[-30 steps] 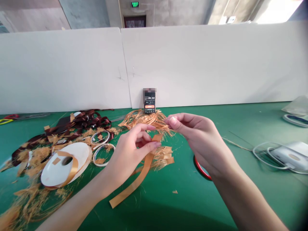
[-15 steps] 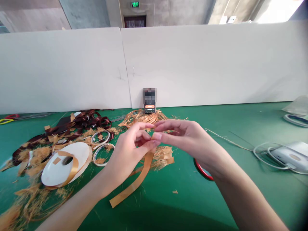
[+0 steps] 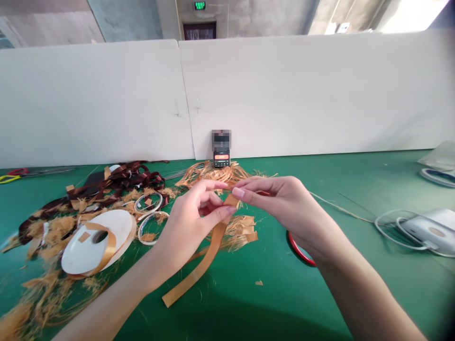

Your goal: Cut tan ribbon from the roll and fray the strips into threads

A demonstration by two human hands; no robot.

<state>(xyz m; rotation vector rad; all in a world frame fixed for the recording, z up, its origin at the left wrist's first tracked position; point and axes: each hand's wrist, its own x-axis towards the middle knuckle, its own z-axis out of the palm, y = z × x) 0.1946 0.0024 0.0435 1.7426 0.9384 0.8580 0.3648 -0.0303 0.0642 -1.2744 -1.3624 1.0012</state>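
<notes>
A flat golden-brown ribbon (image 3: 201, 271) hangs from my fingers, its cut lower end lying toward the front left on the green table. My left hand (image 3: 199, 210) pinches it between thumb and fingers near its upper part. At the top end, my right hand (image 3: 275, 196) grips the ribbon between thumb and forefinger. Behind and below the hands lie frayed ribbon pieces (image 3: 245, 229) with loose threads. A red-handled tool (image 3: 298, 251) lies partly hidden under my right hand.
At left stands a white ribbon spool (image 3: 80, 251) among frayed fibres, tape rings (image 3: 140, 232) and dark brown ribbon (image 3: 124, 182). A phone (image 3: 222, 158) leans against the white partition (image 3: 302, 94). A white device (image 3: 433, 232) with a cable lies at right.
My right fingertips have moved slightly right and up, away from the left thumb, so a short stretch of ribbon now shows between the two hands. My left hand has hardly moved.
</notes>
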